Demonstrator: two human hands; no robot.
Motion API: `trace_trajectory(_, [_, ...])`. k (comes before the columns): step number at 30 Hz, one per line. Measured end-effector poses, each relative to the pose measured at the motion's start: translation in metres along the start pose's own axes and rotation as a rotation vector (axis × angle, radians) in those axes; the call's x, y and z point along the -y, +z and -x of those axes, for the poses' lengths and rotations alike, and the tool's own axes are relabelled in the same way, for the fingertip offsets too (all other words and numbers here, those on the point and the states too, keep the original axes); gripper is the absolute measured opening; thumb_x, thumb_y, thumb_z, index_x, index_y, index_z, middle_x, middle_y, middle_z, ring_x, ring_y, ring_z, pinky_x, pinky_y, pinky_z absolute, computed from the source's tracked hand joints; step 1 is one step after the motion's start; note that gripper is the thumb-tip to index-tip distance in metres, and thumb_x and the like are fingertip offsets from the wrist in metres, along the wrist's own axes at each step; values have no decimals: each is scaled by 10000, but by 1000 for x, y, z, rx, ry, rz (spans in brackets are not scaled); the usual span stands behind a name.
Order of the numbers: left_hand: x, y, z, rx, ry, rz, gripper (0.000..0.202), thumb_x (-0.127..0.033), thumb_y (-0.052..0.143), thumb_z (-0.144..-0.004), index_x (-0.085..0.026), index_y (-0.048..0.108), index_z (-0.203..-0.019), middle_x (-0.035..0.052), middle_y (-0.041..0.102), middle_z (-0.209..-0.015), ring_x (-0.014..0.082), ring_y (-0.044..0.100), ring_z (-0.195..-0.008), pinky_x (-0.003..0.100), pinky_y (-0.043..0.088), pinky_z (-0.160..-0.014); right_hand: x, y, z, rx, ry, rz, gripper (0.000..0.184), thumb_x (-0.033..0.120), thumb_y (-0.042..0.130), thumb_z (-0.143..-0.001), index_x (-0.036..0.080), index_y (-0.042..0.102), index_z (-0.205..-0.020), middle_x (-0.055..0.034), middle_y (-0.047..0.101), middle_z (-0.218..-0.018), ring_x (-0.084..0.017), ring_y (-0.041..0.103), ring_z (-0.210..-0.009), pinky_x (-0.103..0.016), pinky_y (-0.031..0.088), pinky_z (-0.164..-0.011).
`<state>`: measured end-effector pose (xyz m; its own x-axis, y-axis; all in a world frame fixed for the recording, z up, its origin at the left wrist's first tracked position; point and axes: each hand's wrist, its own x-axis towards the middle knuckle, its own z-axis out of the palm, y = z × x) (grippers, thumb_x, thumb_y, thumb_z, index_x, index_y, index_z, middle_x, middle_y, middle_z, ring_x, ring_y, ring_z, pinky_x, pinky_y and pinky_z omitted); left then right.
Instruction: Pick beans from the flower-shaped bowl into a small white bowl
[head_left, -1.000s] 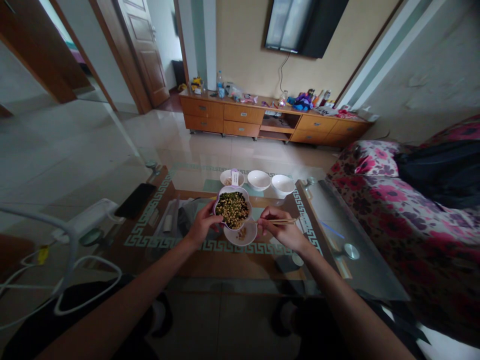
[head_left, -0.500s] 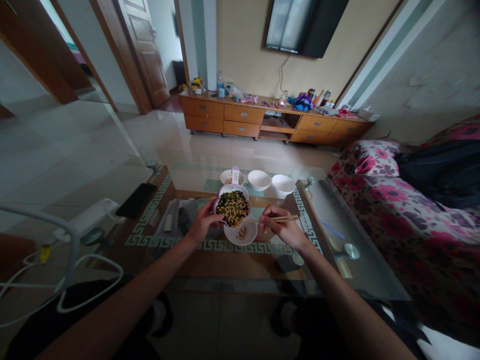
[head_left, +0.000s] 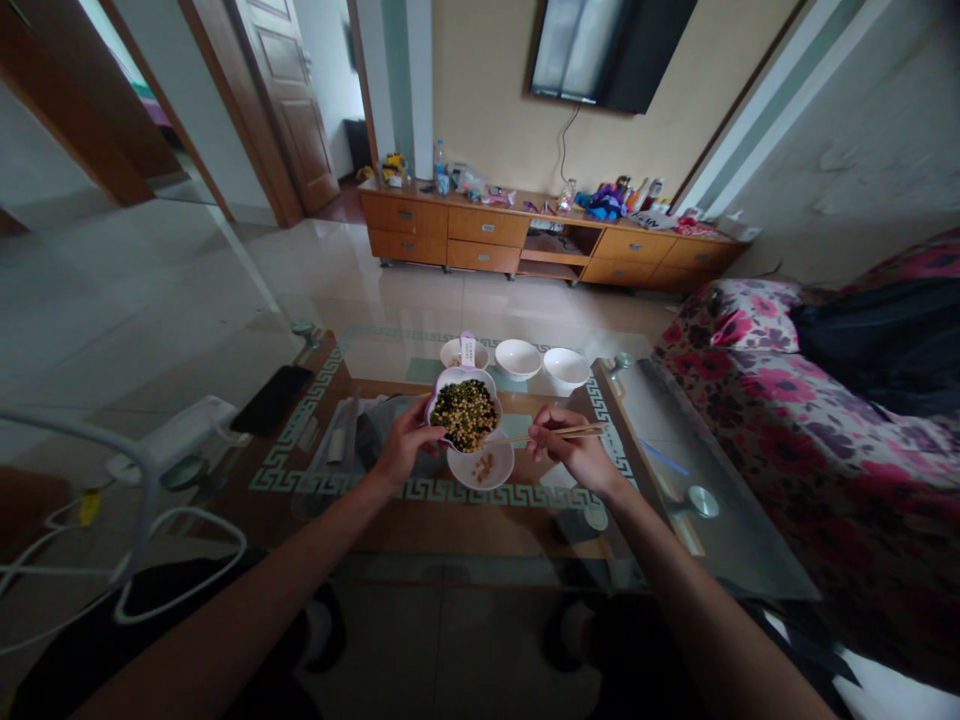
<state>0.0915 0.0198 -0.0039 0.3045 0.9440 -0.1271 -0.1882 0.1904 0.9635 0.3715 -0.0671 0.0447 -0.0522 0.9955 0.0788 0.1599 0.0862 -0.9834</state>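
My left hand [head_left: 409, 440] grips the left rim of a purple-and-white scalloped bowl [head_left: 444, 378] with a short handle on its far side. Inside it are yellowish beans mixed with dark green bits [head_left: 465, 412]. The bowl is held tilted above a white bowl [head_left: 501, 474] on the glass table, where a few light brown pieces lie. In my right hand [head_left: 562, 445] is a pair of wooden chopsticks [head_left: 585, 431], their tips pointing left to the lower edge of the scalloped bowl. Whether the tips touch the beans I cannot tell.
Behind the scalloped bowl stand a white bowl [head_left: 452, 352] with some pieces in it and two more white bowls [head_left: 517, 360] [head_left: 566, 369]. A black phone-like slab [head_left: 273, 398] and a white power strip [head_left: 180, 435] lie left on the glass table [head_left: 465, 570]. A floral sofa [head_left: 817, 430] is at right.
My right hand and the chopsticks have shifted slightly to the right. The scalloped bowl has moved very slightly left and stays in my left hand.
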Motion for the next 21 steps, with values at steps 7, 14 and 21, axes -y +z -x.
trace_trajectory(7, [-2, 1, 1, -12, 12, 5, 788, -341, 857, -603, -173, 713, -1359, 36, 786, -997, 205, 701, -674, 269, 517, -513, -1, 5, -1, -20, 10, -21, 457, 635, 817, -902, 229, 618, -836, -7, 753, -738, -153, 688, -566, -268, 554, -560])
trace_trajectory(14, [-3, 2, 2, -10, 24, 14, 770, -337, 861, -594, -178, 723, -1334, 37, 787, -1024, 210, 702, -692, 272, 524, -512, -2, 10, 0, 24, 19, -41, 471, 655, 824, -892, 225, 641, -836, -21, 762, -763, -161, 700, -588, -280, 580, -568])
trace_trajectory(21, [-1, 3, 1, -21, 23, 32, 815, -342, 866, -567, -162, 711, -1347, 35, 787, -1011, 208, 697, -667, 272, 520, -497, -3, 6, -1, 15, 17, -39, 485, 661, 827, -883, 221, 637, -811, -18, 760, -733, -155, 694, -572, -266, 569, -554])
